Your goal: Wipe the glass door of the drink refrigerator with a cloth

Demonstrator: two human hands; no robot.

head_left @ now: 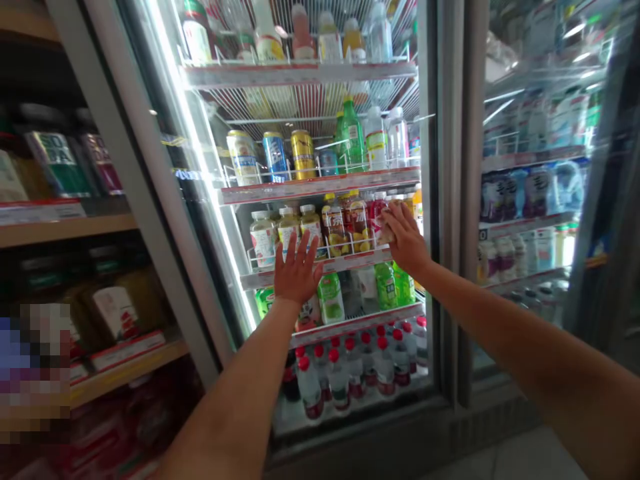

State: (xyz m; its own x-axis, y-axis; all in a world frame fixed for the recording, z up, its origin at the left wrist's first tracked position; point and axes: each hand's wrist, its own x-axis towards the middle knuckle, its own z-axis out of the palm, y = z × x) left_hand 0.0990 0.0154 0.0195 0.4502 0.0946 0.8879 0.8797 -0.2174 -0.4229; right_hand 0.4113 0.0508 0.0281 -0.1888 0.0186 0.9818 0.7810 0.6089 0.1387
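Note:
My left hand point(299, 272) is raised before the drinks cooler, fingers spread and holding nothing. It overlaps the edge of the third shelf point(260, 277), near several white-capped jars point(262, 239). My right hand point(407, 241) reaches toward the right end of that shelf. Its fingers stretch out in front of red-labelled bottles point(377, 208) and partly cover them; whether they touch one I cannot tell. Between the hands stand yellow-capped bottles of brown drink point(334, 227). Under the left hand's side is a green-labelled bottle point(331, 300) on the shelf below.
Higher up are a blue can point(275, 157), a gold can point(303, 155) and a green bottle point(353, 137). Red-capped water bottles point(339, 381) fill the cooler floor. A metal door frame point(453, 200) borders the right side. Wooden shelves point(70, 230) with dark bottles stand left.

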